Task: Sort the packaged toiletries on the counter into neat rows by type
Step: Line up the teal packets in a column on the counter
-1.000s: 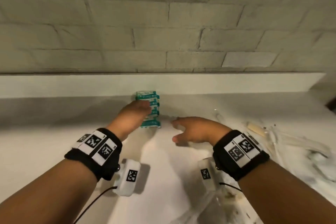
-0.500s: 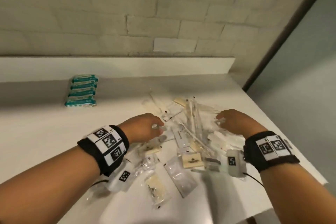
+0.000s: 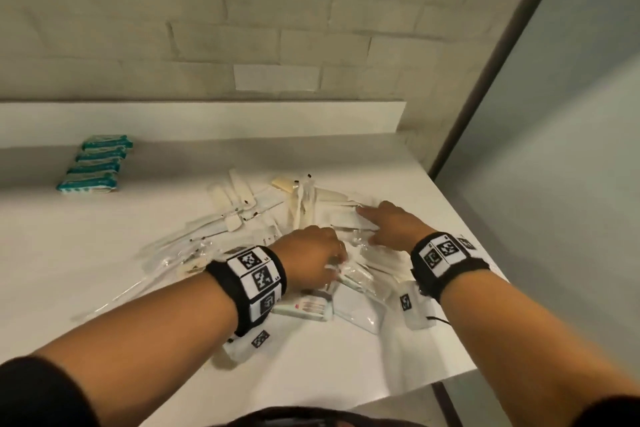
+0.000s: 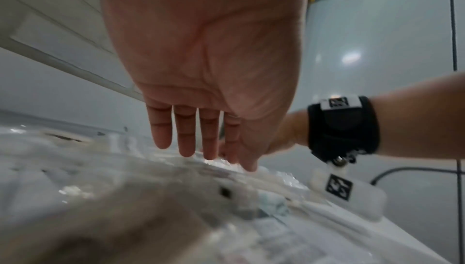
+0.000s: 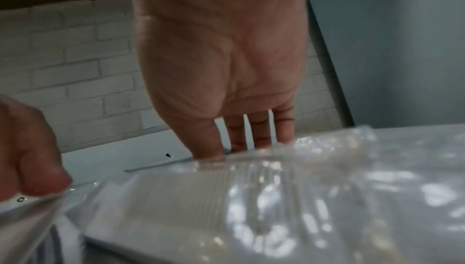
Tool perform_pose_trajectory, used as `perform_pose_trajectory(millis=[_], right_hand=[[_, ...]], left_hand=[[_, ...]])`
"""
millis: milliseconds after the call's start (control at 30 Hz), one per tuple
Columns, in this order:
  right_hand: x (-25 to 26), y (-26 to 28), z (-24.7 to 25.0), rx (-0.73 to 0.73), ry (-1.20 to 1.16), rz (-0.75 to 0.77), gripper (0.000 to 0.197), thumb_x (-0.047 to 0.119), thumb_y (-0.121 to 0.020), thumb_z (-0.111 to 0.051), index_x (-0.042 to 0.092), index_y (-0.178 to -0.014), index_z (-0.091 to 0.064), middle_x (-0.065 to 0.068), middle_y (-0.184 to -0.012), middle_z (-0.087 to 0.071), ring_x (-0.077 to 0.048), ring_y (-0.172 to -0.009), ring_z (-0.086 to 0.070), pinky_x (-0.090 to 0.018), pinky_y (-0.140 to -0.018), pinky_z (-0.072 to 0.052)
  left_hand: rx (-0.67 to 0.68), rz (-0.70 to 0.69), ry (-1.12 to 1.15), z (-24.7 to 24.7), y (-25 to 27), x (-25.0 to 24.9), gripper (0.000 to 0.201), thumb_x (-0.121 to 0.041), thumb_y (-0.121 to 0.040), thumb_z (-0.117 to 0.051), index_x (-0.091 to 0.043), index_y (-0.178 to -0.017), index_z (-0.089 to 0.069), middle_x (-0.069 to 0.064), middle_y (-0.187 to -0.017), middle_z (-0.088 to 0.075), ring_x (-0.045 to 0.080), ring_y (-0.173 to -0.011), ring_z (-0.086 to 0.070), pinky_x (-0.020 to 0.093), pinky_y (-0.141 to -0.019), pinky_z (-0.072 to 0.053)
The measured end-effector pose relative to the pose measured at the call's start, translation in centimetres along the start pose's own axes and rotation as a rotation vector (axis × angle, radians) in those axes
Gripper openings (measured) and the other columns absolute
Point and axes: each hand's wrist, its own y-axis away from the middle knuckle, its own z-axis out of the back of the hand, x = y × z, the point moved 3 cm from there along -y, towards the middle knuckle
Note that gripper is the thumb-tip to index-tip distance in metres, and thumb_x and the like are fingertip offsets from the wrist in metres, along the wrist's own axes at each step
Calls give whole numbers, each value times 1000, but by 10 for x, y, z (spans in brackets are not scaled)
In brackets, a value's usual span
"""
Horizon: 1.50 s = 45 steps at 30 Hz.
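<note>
A loose pile (image 3: 277, 239) of clear-wrapped toiletries covers the right half of the white counter (image 3: 104, 246), its packets overlapping at every angle; a wrapped comb (image 5: 201, 198) lies near the top and long thin packets fan out toward the back. Well apart from it, at the counter's back left beside the upstand (image 3: 207, 121), four teal packs (image 3: 95, 166) already form one tidy row.

Both hands are down in the pile. The left hand (image 3: 311, 258) hangs palm-down with fingers (image 4: 186, 139) straight and slightly spread, tips at or just above the plastic, gripping nothing that can be seen. The right hand (image 3: 391, 225) reaches over the far side with fingers (image 5: 259, 133) extended onto the wrappers, their tips hidden behind a raised packet edge, so whether it has pinched anything cannot be told; it looks relaxed rather than clenched.

The work appears to be at the picking stage for the next type, with most of the sorting not yet done. The risk lies in the slick, overlapping film: lifting one packet is likely to drag its neighbours, and those nearest the counter's right edge (image 3: 485, 270) could slide off. Clear wrappers also blur one type into another, so a wrong item could be placed in a row. A sweep toward the back left could nudge the teal row out of line.
</note>
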Motion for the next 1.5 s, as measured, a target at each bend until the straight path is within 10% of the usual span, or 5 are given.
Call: perform_pose_trajectory(millis=[267, 533, 733, 1033, 1500], right_hand=[[-5, -8, 18, -154, -468, 177, 26, 36, -88, -65, 10, -88, -68, -1, -87, -64, -18, -82, -59, -29, -74, -47], [-7, -22, 7, -116, -205, 77, 37, 43, -90, -56, 15, -114, -63, -3, -114, -63, -20, -98, -58, -30, -83, -45], [16, -35, -6, -105, 0, 30, 53, 39, -75, -68, 18, -121, -55, -9, -119, -51, -30, -107, -53, -43, -93, -48], [36, 19, 25, 36, -409, 195, 31, 23, -79, -67, 15, -104, -51, -3, -90, -63, -17, -69, -62, -26, -56, -48], [52, 39, 5, 97, 26, 188, 58, 25, -74, -71, 16, -126, -47, -3, -115, -60, -20, -92, -56, -32, -76, -51]], left_hand=[[-44, 299, -302, 9, -5, 14, 39, -45, -91, -47, -22, -122, -55, 4, -114, -55, 23, -103, -51, 38, -89, -42], [-247, 411, -224, 22, 17, 15, 29, -39, -86, -58, -15, -103, -55, 4, -101, -57, 24, -90, -57, 36, -78, -47], [226, 193, -169, -5, 43, -6, 61, -54, -68, -73, -32, -121, -54, -8, -114, -48, 15, -105, -46, 31, -87, -42], [-14, 203, -143, -6, 43, -17, 35, -48, -77, -63, -27, -104, -54, -4, -99, -59, 19, -92, -55, 29, -73, -37], [-298, 327, 810, 42, 84, 24, 44, -23, -78, -77, -38, -109, -49, 2, -109, -66, 16, -90, -70, 38, -87, -56]])
